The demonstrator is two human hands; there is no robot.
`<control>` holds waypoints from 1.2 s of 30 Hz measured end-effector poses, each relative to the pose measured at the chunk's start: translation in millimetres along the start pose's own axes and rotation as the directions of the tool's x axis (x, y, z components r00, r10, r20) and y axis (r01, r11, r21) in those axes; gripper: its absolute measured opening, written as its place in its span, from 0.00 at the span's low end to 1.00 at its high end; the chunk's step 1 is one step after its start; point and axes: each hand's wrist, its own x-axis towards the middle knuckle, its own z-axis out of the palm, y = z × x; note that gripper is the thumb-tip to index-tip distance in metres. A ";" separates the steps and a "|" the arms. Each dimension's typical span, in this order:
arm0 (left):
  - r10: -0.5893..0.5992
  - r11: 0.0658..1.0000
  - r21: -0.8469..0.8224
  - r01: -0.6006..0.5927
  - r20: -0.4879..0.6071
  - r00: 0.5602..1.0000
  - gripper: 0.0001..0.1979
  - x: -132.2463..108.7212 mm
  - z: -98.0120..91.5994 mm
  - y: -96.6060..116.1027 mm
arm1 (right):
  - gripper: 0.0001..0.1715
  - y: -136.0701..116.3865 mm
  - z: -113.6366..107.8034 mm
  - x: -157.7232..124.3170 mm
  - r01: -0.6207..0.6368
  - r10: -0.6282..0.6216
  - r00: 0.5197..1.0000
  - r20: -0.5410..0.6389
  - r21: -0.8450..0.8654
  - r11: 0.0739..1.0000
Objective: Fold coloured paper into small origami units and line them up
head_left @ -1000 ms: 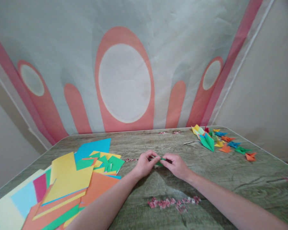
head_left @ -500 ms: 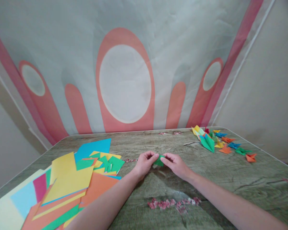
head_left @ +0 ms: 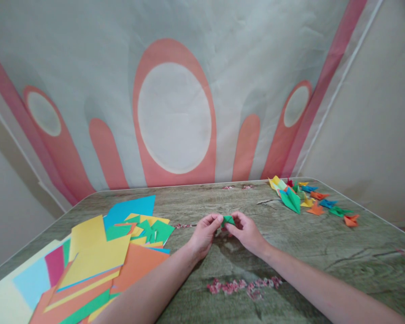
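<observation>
A small folded green paper [head_left: 227, 220] is held between both hands above the middle of the table. My left hand [head_left: 205, 231] pinches its left end between thumb and fingers. On the other side, my right hand [head_left: 245, 230] grips the right end, thumb in front and fingers behind. The fingers cover part of the paper, so its full shape is hidden.
Loose coloured sheets [head_left: 94, 261] and green and yellow scraps [head_left: 151, 229] pile up on the left of the wood-patterned table [head_left: 195, 288]. Folded paper figures [head_left: 327, 203] and a green paper plane [head_left: 290, 199] lie at the back right. A printed backdrop [head_left: 175, 117] hangs behind.
The green paper has gone from a taller piece hanging below the fingers to a narrower folded shape. My right hand's fingers have shifted around its right end; the view has moved slightly.
</observation>
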 end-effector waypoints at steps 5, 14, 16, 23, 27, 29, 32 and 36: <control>0.030 0.995 0.099 -0.032 0.024 0.999 0.16 1.2 -3.1 -1.4 | 0.08 -7.9 -2.1 -1.9 0.084 -0.085 0.996 -0.003 -0.082 0.993; 0.385 0.438 0.796 -0.419 0.255 0.887 0.10 6.2 -20.2 13.1 | 0.09 -2.9 -27.5 5.5 0.458 -0.445 0.863 0.240 -0.745 0.485; 0.379 0.301 0.851 -0.431 0.308 0.873 0.09 5.0 -22.0 13.6 | 0.09 -0.7 -29.8 6.3 0.483 -0.437 0.846 0.306 -0.788 0.382; 0.262 -0.016 0.915 -0.404 0.393 0.881 0.06 1.3 -21.2 12.4 | 0.05 1.2 -26.4 6.1 0.516 -0.355 0.831 0.429 -0.833 0.199; 0.199 -0.084 0.909 -0.409 0.418 0.887 0.06 1.8 -20.2 14.0 | 0.04 1.8 -25.4 5.9 0.502 -0.302 0.847 0.437 -0.845 0.186; 0.174 -0.076 0.907 -0.414 0.421 0.890 0.05 2.4 -20.5 14.4 | 0.04 2.5 -25.9 6.0 0.495 -0.282 0.857 0.431 -0.842 0.216; 0.145 -0.026 0.905 -0.425 0.424 0.894 0.05 3.3 -22.8 14.7 | 0.05 3.4 -27.5 6.7 0.484 -0.264 0.869 0.418 -0.826 0.288; 0.102 0.054 0.888 -0.457 0.451 0.887 0.05 4.0 -26.8 16.9 | 0.07 1.8 -31.1 8.5 0.492 -0.235 0.871 0.432 -0.778 0.390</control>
